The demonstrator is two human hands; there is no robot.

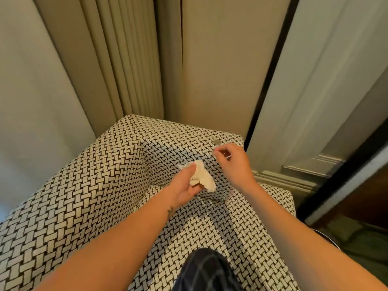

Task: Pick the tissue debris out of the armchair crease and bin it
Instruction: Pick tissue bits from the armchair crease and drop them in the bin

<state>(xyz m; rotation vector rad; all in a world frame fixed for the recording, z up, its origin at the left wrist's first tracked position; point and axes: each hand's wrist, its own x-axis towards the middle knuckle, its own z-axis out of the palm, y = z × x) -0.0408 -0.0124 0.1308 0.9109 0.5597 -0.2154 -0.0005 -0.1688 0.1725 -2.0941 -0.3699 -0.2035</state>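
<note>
Two arms stretch over the woven armchair (pixel 84 185), curtain (pixel 117 59) upper left, dark checked knee (pixel 204 269) bottom centre. Left hand (pixel 186 185) clutches the tissue wad (pixel 204 177) mid-frame; right hand (pixel 233 162) curls in a pinch just right of it, on what, can't tell.

Looks like a corner of a furnished living room or hotel room: upholstered armchair (pixel 84 185) in black-and-cream basket-weave fabric, backed against long pleated beige curtains (pixel 126 70), beside a pale panelled wall (pixel 315 91) with moulded skirting (pixel 283 181) and a dark door frame (pixel 269 80)
</note>
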